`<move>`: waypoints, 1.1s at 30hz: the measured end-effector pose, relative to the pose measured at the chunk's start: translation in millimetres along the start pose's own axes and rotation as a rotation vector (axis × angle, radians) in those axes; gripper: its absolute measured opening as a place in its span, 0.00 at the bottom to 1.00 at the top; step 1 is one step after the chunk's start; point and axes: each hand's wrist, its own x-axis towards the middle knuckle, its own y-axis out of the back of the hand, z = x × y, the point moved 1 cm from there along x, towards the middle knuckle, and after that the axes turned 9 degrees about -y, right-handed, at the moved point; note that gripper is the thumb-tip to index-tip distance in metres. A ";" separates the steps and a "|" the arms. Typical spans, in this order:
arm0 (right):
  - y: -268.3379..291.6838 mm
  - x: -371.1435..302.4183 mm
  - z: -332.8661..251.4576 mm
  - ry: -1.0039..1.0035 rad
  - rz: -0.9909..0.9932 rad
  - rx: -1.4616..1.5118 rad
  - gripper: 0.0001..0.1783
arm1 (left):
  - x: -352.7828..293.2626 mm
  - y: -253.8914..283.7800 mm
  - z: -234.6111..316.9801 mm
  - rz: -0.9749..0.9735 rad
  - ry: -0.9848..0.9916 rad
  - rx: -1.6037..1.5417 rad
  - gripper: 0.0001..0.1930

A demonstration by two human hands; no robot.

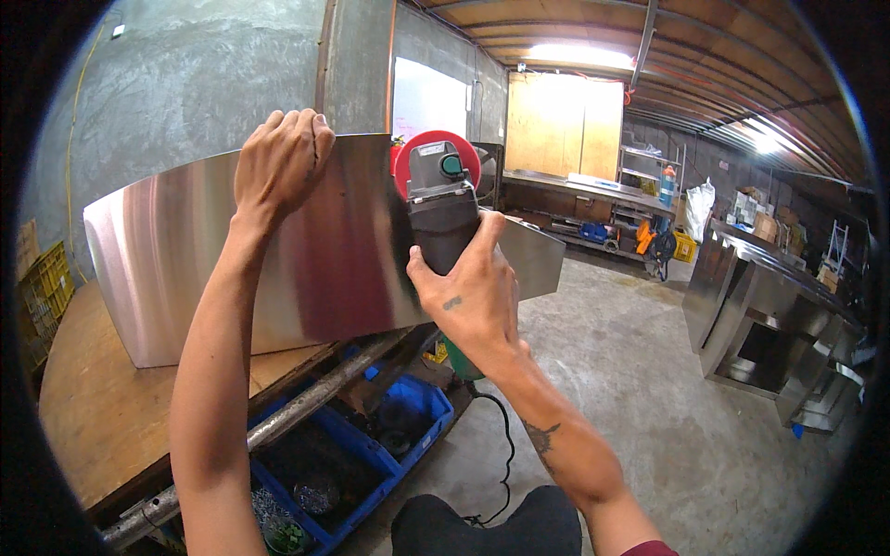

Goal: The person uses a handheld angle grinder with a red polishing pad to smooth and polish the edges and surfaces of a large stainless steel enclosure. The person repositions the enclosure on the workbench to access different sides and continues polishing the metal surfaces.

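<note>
Here's the centre of it: a broad, shiny, brushed stainless-steel sheet (348,232), tilted up on its long edge above a round-edged brown wooden surface (79,389). The left hand (283,167) is up on the sheet's top edge, fingers folded over it and clamped tight, fingertips hidden from view. Over at the sheet's right end, the right hand (477,301) is wrapped around a chunky black-and-grey hand-held power tool (443,222), thumb along the near left side, the other fingers curling away out of sight behind it. A round teal knob (451,166) sits on the tool's head, with a flat red disc (473,157) just behind; whether that disc touches the sheet, the view can't tell. Below the sheet's right end, a green section (462,360) shows under the right wrist, and a thin black cord (508,435) drops toward the grey concrete floor (612,371). Under the sheet, a worn round metal pipe (315,398) runs along the surface's edge, and beneath that are open blue plastic bins (428,400) with dark bits inside. Left of the sheet, there's a yellow slatted plastic crate (56,287); well off to its right, a boxy stainless-steel cabinet (732,324); and beyond it, against the far wall, a tall pale plywood panel (565,125).
</note>
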 end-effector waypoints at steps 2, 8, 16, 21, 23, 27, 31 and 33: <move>-1.3 0.9 0.3 0.011 0.000 0.014 0.37 | 1.7 0.1 0.4 0.005 0.000 0.002 0.22; -5.0 -2.6 -2.0 -0.004 0.019 0.048 0.36 | 2.6 2.4 3.4 -0.003 -0.003 -0.007 0.23; -6.3 -8.2 -9.4 -0.009 0.019 0.116 0.36 | 6.1 6.6 3.5 -0.007 -0.003 -0.026 0.22; -6.6 -7.4 -6.3 -0.023 0.055 0.087 0.36 | 3.5 6.0 0.0 -0.018 -0.002 -0.023 0.22; -7.5 -6.4 -1.2 -0.024 0.082 0.061 0.37 | 1.8 6.8 -1.1 -0.031 0.000 -0.018 0.22; -5.9 -9.6 4.5 -0.046 0.073 0.051 0.38 | -3.5 6.1 -5.4 -0.020 0.001 -0.031 0.22; -4.7 -7.0 11.0 -0.021 0.087 0.037 0.38 | -3.0 5.8 -5.7 -0.013 0.010 -0.039 0.21; -5.2 -5.5 10.9 -0.022 0.088 0.037 0.38 | -2.4 4.6 -8.0 -0.005 0.005 -0.032 0.21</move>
